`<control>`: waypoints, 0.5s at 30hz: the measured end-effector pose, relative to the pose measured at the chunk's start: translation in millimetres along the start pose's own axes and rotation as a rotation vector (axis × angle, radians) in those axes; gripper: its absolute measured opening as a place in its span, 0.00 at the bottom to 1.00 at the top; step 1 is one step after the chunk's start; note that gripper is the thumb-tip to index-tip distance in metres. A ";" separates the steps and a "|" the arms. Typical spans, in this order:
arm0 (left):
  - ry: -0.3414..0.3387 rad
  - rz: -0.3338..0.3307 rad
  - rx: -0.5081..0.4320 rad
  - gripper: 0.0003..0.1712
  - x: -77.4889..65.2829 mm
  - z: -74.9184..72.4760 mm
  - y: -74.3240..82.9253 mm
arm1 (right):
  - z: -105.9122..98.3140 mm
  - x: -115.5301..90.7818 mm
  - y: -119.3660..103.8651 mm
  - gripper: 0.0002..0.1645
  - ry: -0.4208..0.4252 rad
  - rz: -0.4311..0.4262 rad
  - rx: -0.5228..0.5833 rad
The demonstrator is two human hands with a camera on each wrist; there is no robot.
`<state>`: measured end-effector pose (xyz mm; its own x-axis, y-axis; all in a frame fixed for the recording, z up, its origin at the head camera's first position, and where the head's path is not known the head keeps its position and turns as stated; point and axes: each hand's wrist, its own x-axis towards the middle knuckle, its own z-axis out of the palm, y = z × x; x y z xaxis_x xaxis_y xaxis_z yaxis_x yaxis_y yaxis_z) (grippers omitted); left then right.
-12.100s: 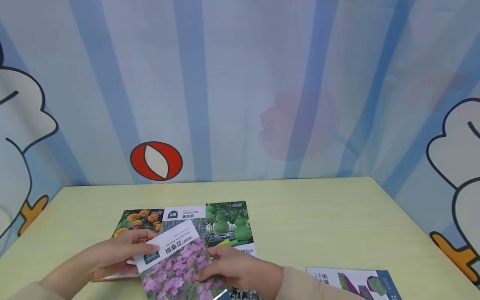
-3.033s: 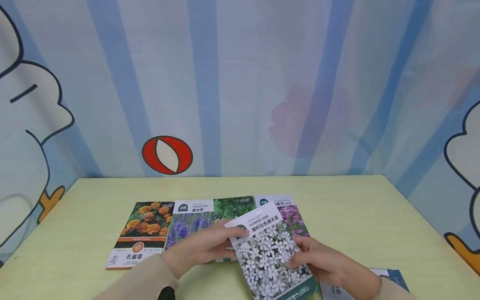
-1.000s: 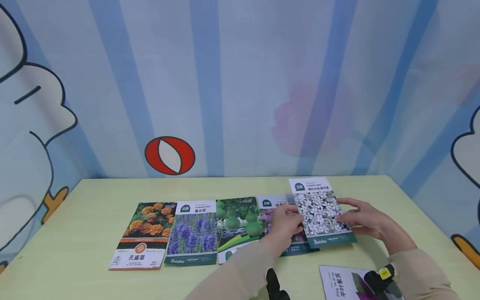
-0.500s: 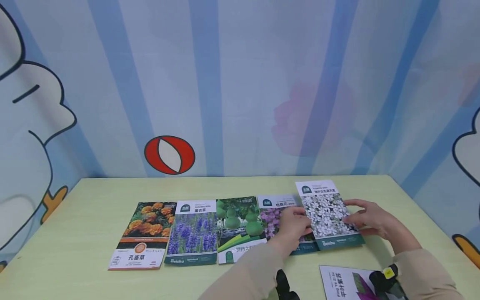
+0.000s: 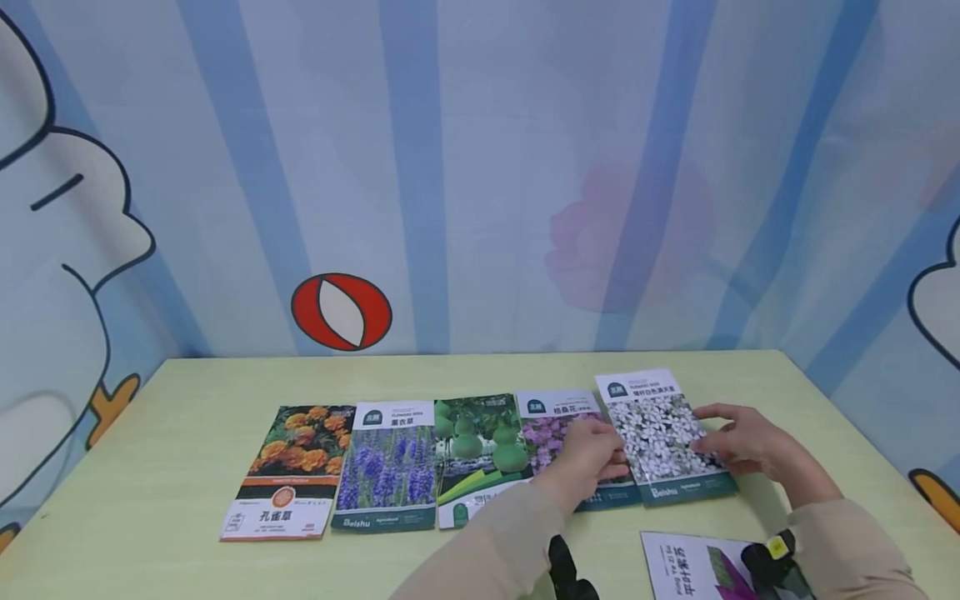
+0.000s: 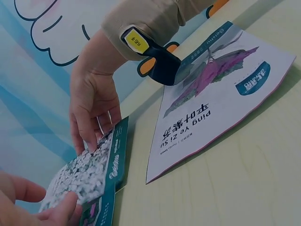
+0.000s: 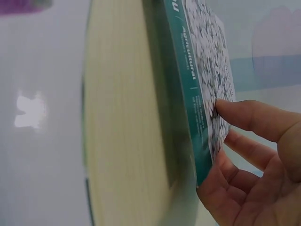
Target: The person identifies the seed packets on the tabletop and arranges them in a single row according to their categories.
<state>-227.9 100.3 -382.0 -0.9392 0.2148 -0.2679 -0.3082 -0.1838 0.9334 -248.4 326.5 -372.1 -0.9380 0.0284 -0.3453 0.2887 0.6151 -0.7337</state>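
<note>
A seed packet with white flowers (image 5: 660, 433) slants at the right end of a row of packets. My right hand (image 5: 753, 446) pinches its right edge, thumb on the printed front and fingers behind, as the right wrist view shows. My left hand (image 5: 585, 458) holds its left edge with bent fingers, above the pink-flower seed packet (image 5: 543, 437), which it partly covers. In the left wrist view, the thumb of my left hand (image 6: 28, 202) lies by the white-flower packet's lower left side. Its underside and lower left edge rest near or on the pink-flower packet.
Leftward in the row lie a gourd packet (image 5: 480, 454), a purple-flower packet (image 5: 386, 467) and an orange-flower packet (image 5: 288, 475). A purple-leaf packet (image 5: 678, 567) lies sideways at the front right, partly under my right sleeve. A patterned curtain (image 5: 495, 183) stands behind the table (image 5: 247, 379).
Earlier the pink-flower packet was held; now it lies in the row. Both hands have since carried the white-flower packet right, and over the last second it has shifted slightly right and lower.
</note>
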 end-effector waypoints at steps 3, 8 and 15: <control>-0.013 -0.010 -0.011 0.20 -1.8 -0.7 0.6 | 0.9 -0.6 0.5 0.39 0.000 -0.010 -0.019; -0.053 -0.010 -0.009 0.22 -3.6 -1.7 2.7 | 0.2 -1.1 3.3 0.35 0.011 -0.020 -0.065; -0.085 -0.036 0.090 0.16 -4.2 -9.7 6.6 | -6.1 -2.6 10.1 0.36 0.009 -0.011 -0.077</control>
<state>-227.5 89.0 -377.0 -0.9105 0.3008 -0.2839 -0.3229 -0.0883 0.9423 -244.2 337.5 -375.1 -0.9427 0.0279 -0.3324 0.2632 0.6744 -0.6899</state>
